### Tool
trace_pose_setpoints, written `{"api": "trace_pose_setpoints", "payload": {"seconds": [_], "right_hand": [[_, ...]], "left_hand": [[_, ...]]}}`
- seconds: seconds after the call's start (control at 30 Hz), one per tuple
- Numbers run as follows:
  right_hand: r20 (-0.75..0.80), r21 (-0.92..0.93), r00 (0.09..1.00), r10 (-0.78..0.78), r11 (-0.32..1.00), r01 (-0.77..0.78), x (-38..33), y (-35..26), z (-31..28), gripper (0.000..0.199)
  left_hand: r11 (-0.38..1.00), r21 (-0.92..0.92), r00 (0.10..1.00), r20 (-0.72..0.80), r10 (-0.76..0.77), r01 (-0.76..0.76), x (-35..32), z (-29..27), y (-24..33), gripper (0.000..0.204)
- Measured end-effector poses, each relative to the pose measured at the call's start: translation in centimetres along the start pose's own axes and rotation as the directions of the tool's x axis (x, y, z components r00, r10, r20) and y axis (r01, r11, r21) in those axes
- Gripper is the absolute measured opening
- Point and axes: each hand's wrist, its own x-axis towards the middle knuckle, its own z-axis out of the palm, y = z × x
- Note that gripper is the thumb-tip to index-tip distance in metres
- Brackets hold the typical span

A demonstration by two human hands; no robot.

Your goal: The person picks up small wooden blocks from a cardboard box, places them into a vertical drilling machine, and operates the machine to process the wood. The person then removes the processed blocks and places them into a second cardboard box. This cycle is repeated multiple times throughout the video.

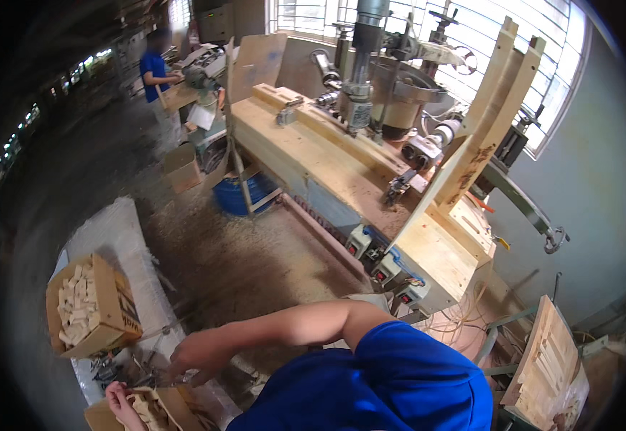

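Note:
My left hand (121, 406) is at the lower left, over the left side of an open cardboard box (176, 402) that holds pale wooden pieces. How its fingers are set is too small to make out. My right arm reaches across to the left, and my right hand (196, 356) hangs just above the far right corner of that box. Its fingers point down and are bent together; whatever they hold is hidden. Small dark metal parts (108, 368) lie on the bench close to both hands. Beyond them stands a second cardboard box (115, 316), filled with short light wooden blocks.
A long wooden machine bench (313, 154) with a drill head (359, 108) runs along the window. Switch boxes (385, 271) line its near side. A blue tub (239, 195) sits on the dusty floor. A co-worker (156, 75) in blue stands at the far left. Wooden boards (546, 366) lean at right.

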Motion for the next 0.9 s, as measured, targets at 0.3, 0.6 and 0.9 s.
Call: {"api": "trace_pose_setpoints", "payload": {"seconds": [0.3, 0.6, 0.9], "right_hand": [[-0.246, 0.191, 0.951, -0.186, 0.953, 0.236, 16.2, 0.0, 14.4, 0.017], [-0.357, -0.720, 0.797, 0.487, 0.401, -0.567, 20.7, 5.2, 25.2, 0.014], [-0.536, -0.543, 0.633, 0.560, 0.346, -0.765, 20.7, 5.9, 25.4, 0.010]], "left_hand": [[0.835, 0.464, 0.838, 0.294, -0.460, 0.296, -6.2, -1.6, -8.3, 0.016], [0.838, 0.390, 0.771, 0.365, -0.522, 0.382, -6.3, 0.4, -6.9, 0.017], [0.826, 0.396, 0.732, 0.403, -0.549, 0.402, -5.5, 0.9, -6.8, 0.020]]}}
